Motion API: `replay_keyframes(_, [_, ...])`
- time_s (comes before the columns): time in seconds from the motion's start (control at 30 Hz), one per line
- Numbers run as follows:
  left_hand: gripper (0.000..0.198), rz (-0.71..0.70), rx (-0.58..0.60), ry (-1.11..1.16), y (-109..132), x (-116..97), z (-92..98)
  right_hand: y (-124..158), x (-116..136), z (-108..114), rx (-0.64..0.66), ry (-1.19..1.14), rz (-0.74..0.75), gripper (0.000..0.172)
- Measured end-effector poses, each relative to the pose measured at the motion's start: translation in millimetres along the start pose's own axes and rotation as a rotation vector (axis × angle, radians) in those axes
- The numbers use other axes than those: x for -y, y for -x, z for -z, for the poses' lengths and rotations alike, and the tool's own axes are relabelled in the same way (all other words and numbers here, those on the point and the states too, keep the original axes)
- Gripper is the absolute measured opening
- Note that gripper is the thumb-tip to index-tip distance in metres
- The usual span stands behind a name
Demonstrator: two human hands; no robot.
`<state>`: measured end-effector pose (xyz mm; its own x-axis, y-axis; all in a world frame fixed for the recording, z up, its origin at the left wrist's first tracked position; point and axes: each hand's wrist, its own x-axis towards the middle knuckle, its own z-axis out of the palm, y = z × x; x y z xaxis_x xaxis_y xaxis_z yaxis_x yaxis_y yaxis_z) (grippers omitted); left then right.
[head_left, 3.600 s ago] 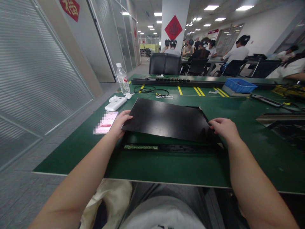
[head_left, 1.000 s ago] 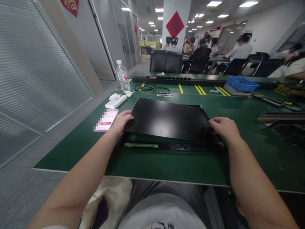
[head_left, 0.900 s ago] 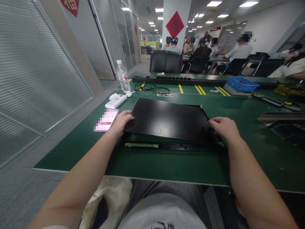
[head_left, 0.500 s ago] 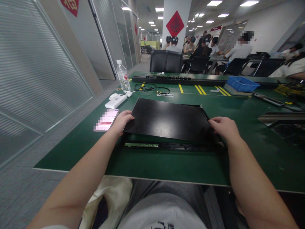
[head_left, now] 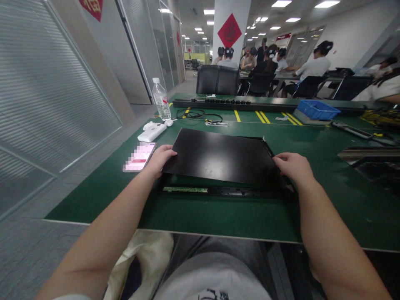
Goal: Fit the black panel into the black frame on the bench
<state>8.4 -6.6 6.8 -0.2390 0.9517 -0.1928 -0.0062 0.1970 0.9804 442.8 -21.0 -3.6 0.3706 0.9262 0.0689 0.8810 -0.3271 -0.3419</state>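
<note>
A flat black panel (head_left: pixel 218 156), glossy like a display screen, lies tilted between my hands. My left hand (head_left: pixel 161 160) is closed on its left edge, thumb on top and fingers underneath. At the right edge my right hand (head_left: pixel 292 164) pinches the panel, close to the side of a black frame (head_left: pixel 269 146). The near bar of that frame shows below the panel, with a narrow green circuit board (head_left: pixel 185 189) along its left part. Most of the frame's inside is hidden by the panel.
A phone (head_left: pixel 140 157), a white device (head_left: pixel 152 132) and a water bottle (head_left: pixel 161 100) stand to the left. Behind the panel lie a black cable (head_left: pixel 200 116) and a blue bin (head_left: pixel 318 110). A remote-like device (head_left: pixel 352 130) is at the right. People sit at far tables.
</note>
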Motion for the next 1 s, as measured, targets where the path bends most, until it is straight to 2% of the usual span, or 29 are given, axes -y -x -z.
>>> replay_keyframes(0.4, [0.030,0.007,-0.003,0.000,1.1,-1.0,-0.5,1.3,2.5,4.2,0.020,-0.025,-0.033,0.034])
replay_keyframes(1.0, [0.032,-0.001,-0.007,-0.016,1.0,0.1,-1.5,-3.4,-5.6,-1.8,0.001,-0.088,-0.019,0.033])
